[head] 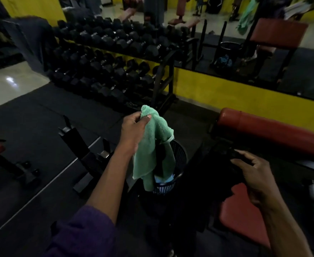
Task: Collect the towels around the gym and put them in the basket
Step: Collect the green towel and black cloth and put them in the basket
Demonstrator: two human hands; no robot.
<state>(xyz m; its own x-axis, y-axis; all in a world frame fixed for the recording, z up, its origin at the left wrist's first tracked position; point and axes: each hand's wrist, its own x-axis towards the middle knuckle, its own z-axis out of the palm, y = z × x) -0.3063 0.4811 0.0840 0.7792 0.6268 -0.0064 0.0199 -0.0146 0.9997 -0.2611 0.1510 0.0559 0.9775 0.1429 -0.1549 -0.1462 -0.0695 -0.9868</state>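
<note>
Gym floor: I pinched the green towel [150, 145] by its top corner between the thumb and curled fingers of my left hand [134, 127]. That let it hang straight, ready, I judged, to drop into the mesh basket [180, 154] at 6 o'clock of the hand, where a blue towel [163, 179] already lay. The left forearm reached forward, wrist raised above the rim. At 4 o'clock of the basket my right hand [252, 171] hovered by the red bench [243, 219], fingers spread and half-bent over something dark; whether they held anything I could not tell.
</note>
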